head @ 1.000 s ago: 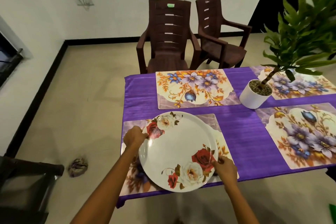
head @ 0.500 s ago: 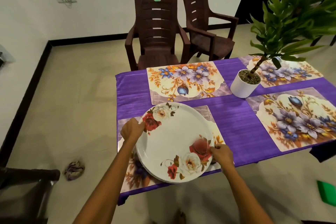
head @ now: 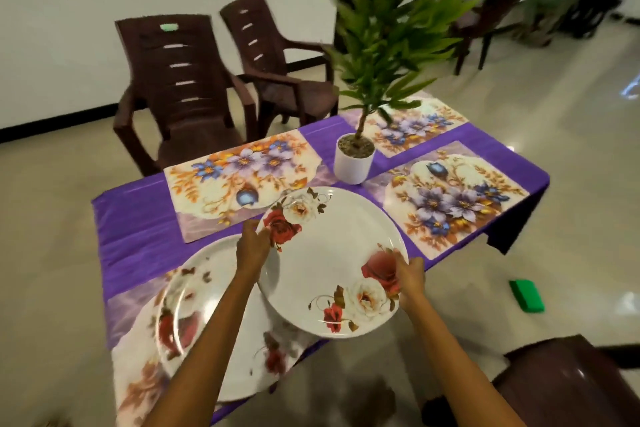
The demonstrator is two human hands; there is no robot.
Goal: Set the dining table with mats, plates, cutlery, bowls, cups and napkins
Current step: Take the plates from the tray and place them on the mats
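I hold a white plate with red and white roses [head: 329, 263] above the table, tilted a little. My left hand [head: 252, 250] grips its left rim and my right hand [head: 408, 279] grips its right rim. A second rose plate [head: 207, 308] lies on the near left floral mat [head: 138, 350], partly behind my left forearm. Three more floral mats lie on the purple tablecloth [head: 138, 222]: far left [head: 239, 177], near right [head: 450, 201] and far right [head: 412, 125], the last partly hidden by the plant.
A potted green plant in a white pot [head: 353, 163] stands mid-table, just beyond the held plate. Two brown plastic chairs [head: 180, 90] [head: 277, 73] stand behind the table. Another dark chair [head: 568, 388] is at my lower right. A green object [head: 526, 295] lies on the floor.
The stack has split: I lifted the top plate up and to the right, leaving another plate on the near left mat. My view swung to the right.
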